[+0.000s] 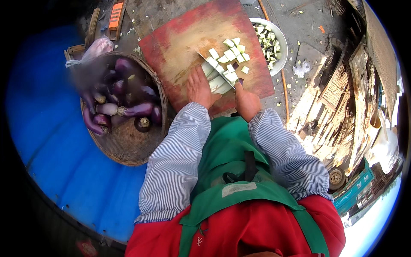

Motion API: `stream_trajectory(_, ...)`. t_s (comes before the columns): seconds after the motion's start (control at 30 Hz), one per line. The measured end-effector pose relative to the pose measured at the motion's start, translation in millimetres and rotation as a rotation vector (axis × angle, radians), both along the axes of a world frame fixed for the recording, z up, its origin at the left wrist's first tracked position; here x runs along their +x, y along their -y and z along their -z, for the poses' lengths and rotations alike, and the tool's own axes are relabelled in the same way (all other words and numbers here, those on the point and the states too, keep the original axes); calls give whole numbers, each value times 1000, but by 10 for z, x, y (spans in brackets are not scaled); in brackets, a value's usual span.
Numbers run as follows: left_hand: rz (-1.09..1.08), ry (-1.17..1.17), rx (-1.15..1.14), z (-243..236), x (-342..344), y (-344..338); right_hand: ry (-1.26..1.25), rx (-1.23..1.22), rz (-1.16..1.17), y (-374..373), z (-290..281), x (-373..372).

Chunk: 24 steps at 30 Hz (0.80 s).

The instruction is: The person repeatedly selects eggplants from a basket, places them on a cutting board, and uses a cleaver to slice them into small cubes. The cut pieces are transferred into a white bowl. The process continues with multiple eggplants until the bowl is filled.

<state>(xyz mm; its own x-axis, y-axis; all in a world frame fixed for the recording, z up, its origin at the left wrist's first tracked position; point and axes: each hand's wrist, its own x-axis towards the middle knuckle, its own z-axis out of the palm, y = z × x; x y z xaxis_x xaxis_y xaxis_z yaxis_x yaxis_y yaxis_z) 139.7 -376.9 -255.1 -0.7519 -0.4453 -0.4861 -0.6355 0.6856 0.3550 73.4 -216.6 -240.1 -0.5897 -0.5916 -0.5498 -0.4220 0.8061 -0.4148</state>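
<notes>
A wooden cutting board [167, 45] with worn red edges lies ahead of me. My left hand [199, 88] presses down on pale eggplant strips [220, 85], its fingers together and its thumb out to the right. Closed around the handle of a knife [220, 73] is my right hand [247, 103]; the fist hides the handle. The blade slants up and left across the strips, close to my left fingertips. Cut eggplant chunks [230, 55], white with some dark skin, lie scattered beyond the blade.
Left of the board, a wicker basket [162, 96] holds several purple eggplants [139, 110], with a plastic bag [97, 48] at its far rim. A white bowl [284, 50] of cut pieces stands right of the board, by a long stick [284, 92]. Broken woven panels [336, 88] pile up farther right.
</notes>
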Motion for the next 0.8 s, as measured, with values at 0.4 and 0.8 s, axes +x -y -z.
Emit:
stream_trajectory(0.4, -43, 39, 21, 10, 24, 14, 31, -29, 20, -89, -421, 120)
stream_trajectory(0.8, -111, -80, 27, 70, 163, 3, 63, -206, 105, 23, -318, 106)
